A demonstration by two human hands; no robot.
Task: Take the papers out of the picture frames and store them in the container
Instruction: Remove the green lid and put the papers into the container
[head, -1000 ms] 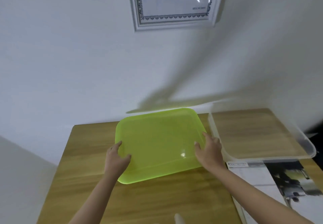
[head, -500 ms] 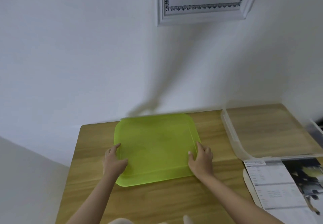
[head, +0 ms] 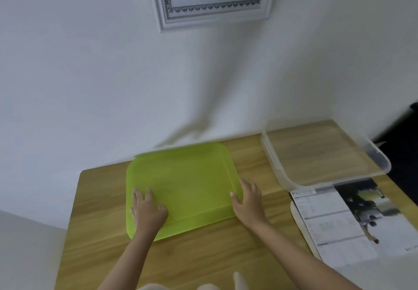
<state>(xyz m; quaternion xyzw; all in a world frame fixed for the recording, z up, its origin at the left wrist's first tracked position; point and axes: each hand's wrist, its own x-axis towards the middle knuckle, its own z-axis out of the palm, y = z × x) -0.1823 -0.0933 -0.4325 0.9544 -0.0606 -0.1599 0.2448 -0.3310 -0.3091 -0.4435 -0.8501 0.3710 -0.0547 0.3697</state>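
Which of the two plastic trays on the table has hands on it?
The green tray; both hands rest on it. The clear one sits untouched to its right.

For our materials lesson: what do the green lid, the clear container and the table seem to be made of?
Green lid: probably plastic, translucent and smooth, with rounded moulded corners.
Clear container: likely plastic, see-through, since the wood grain shows through its base.
Table: wood or wood-look laminate, matt, with streaked grain; which one cannot be told.

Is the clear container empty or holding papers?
Empty: through the clear container only the wooden table shows; the papers lie beside it.
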